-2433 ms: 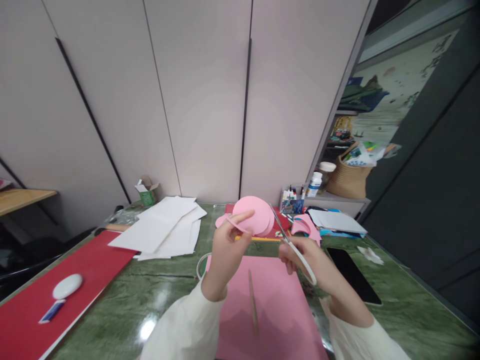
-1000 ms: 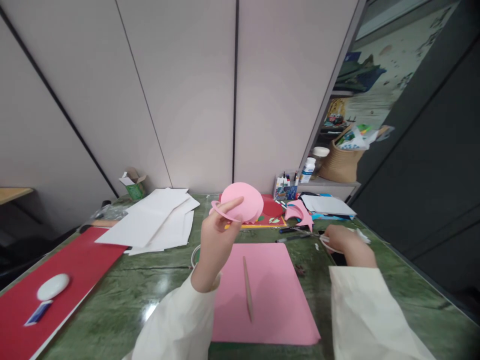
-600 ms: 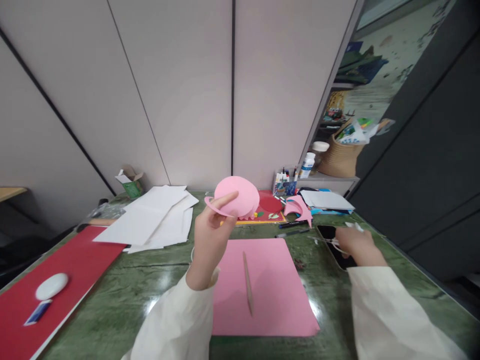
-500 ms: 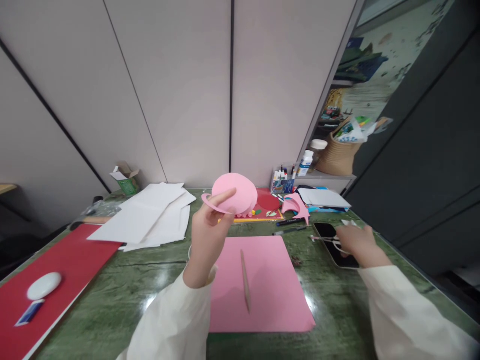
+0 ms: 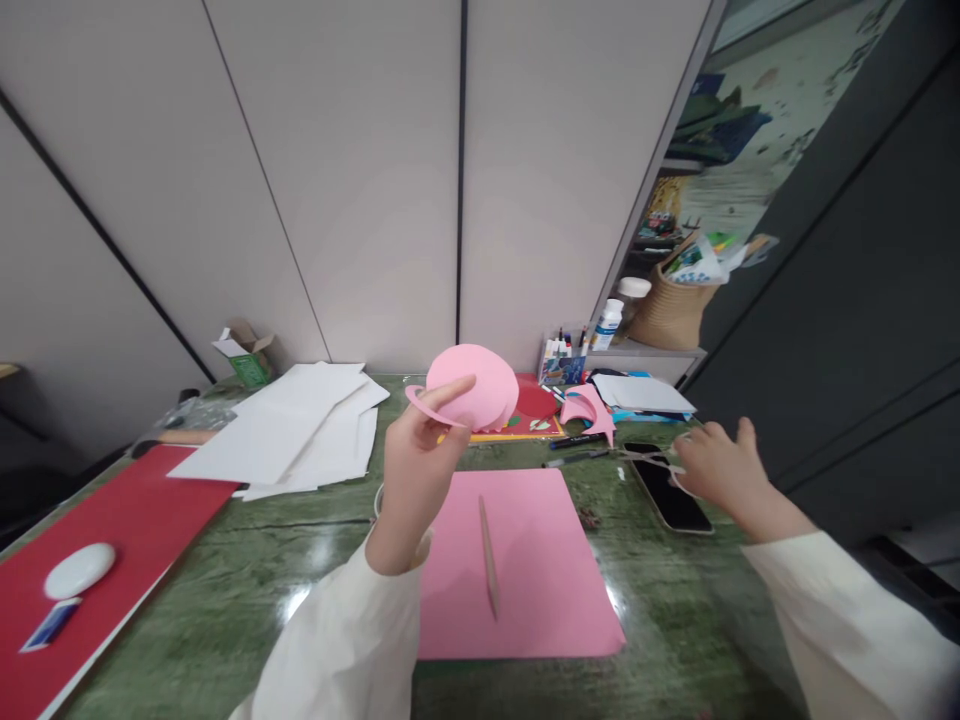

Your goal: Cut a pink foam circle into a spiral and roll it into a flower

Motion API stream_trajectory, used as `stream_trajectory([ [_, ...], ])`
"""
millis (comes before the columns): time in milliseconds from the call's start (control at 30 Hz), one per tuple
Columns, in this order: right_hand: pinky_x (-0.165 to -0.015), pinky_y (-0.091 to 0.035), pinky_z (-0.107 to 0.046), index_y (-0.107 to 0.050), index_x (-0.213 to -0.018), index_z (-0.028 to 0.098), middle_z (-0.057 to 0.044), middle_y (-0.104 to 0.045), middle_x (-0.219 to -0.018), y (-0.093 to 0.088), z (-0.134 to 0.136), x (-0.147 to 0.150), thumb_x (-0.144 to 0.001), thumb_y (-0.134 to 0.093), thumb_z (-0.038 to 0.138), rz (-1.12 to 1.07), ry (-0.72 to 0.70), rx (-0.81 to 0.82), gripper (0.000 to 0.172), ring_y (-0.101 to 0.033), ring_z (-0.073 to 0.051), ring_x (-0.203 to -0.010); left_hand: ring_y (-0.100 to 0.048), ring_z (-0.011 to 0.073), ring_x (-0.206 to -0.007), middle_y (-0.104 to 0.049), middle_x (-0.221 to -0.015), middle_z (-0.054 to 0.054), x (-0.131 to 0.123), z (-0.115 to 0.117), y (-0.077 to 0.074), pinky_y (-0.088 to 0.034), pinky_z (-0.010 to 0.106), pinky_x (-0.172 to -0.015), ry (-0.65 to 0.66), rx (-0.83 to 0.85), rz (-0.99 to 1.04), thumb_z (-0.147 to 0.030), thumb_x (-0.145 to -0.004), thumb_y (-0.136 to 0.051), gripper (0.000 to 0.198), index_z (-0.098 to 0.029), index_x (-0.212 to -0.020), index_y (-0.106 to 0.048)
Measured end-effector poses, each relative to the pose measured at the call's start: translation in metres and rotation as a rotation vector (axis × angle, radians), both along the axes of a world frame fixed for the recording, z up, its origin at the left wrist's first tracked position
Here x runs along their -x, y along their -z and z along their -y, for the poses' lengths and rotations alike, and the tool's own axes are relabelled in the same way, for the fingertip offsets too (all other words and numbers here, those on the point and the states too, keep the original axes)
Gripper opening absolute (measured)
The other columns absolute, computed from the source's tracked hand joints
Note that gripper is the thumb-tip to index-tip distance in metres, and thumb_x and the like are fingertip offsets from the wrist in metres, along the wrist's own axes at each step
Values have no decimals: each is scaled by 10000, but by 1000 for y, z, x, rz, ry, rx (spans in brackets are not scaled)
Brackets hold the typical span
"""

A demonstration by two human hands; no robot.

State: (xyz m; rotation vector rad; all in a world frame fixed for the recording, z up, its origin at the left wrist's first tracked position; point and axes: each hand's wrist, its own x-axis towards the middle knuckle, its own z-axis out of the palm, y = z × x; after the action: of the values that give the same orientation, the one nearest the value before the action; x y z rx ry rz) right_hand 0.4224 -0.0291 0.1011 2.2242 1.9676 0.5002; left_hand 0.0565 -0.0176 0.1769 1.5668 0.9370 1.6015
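My left hand [image 5: 424,450] is closed on a pink paper cutout [image 5: 480,385], a rounded piece with a thin curved strip at its left, raised above the table. The index finger lies across its face. At the right, my right hand [image 5: 716,465] grips scissors [image 5: 681,482] by the handles, their blades pointing left over a dark phone [image 5: 675,500]. Beneath the left hand lies a pink sheet [image 5: 547,570], and a brown pencil-like stick [image 5: 489,560] rests on it.
White sheets [image 5: 300,420] and a red sheet [image 5: 127,530] with a white oval object [image 5: 80,571] lie at left. Pens [image 5: 577,440], a pink offcut [image 5: 589,408] and a marker box [image 5: 562,360] sit behind. A woven basket [image 5: 671,310] stands on the back-right shelf.
My right hand has shifted slightly up and to the right, while the scissor blades now lie higher over the phone. My left hand keeps its hold on the pink cutout, nearly unmoved.
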Motion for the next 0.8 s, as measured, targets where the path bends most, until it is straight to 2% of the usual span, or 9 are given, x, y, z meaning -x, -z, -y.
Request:
stream_trajectory([
  [67, -743, -324, -426, -600, -726, 176, -126, -618, -846, -8, -3, 8, -719, -543, 423, -66, -3, -3, 254, -507, -302, -888, -559, 178, -940, -603, -1053, 60, -1, -1, 2, -471, 291, -792, 11, 13, -12, -179, -706, -553, 323, -183, -1024, -604],
  [167, -605, -343, -288, -556, -739, 179, -92, -605, -820, -25, -2, 42, -799, -382, 514, -172, -55, -32, 382, -542, -226, -791, -565, 179, -930, -602, -1057, 62, -4, -3, 4, -473, 284, -778, 37, 58, -33, -208, -717, -554, 336, -194, -1052, -588],
  [267, -579, -337, -260, -530, -770, 175, -51, -570, -728, -46, 13, 93, -804, -398, 504, -581, -229, -131, 357, -512, -183, -677, -565, 178, -934, -593, -1073, 64, -7, -3, 6, -474, 272, -764, 46, 76, -6, -234, -722, -557, 343, -190, -1061, -578],
  [333, -556, -345, -238, -523, -830, 179, -20, -539, -688, -60, 26, 126, -840, -332, 490, -895, -398, -53, 366, -474, -145, -599, -563, 175, -941, -588, -1081, 65, -8, -3, 7, -471, 261, -763, 31, 71, 13, -246, -727, -556, 330, -185, -1050, -582],
  [400, -520, -336, -229, -535, -815, 170, -12, -509, -638, -70, 37, 151, -832, -309, 530, -1107, -553, 18, 425, -442, -136, -564, -563, 169, -941, -593, -1071, 64, -9, -4, 7, -464, 254, -769, -1, 61, 14, -252, -732, -554, 311, -186, -1034, -591],
  [467, -535, -344, -226, -548, -800, 159, -25, -517, -662, -77, 43, 168, -847, -302, 511, -1195, -603, 89, 433, -455, -140, -603, -559, 166, -944, -598, -1058, 60, -10, -4, 8, -455, 255, -783, -40, 51, -2, -257, -731, -561, 301, -194, -1022, -598],
  [567, -528, -347, -223, -557, -768, 152, -28, -529, -664, -79, 42, 180, -858, -297, 497, -1217, -598, 163, 442, -474, -136, -606, -550, 169, -967, -594, -1064, 59, -10, -5, 8, -446, 262, -803, -82, 33, 0, -264, -720, -576, 304, -198, -1017, -600],
  [800, -567, -366, -233, -554, -750, 147, -10, -524, -631, -68, 33, 179, -872, -322, 445, -1253, -582, 206, 397, -489, -122, -592, -561, 168, -925, -617, -1015, 59, -10, -4, 9, -447, 269, -793, -140, 4, -26, -263, -697, -599, 298, -186, -984, -611],
])
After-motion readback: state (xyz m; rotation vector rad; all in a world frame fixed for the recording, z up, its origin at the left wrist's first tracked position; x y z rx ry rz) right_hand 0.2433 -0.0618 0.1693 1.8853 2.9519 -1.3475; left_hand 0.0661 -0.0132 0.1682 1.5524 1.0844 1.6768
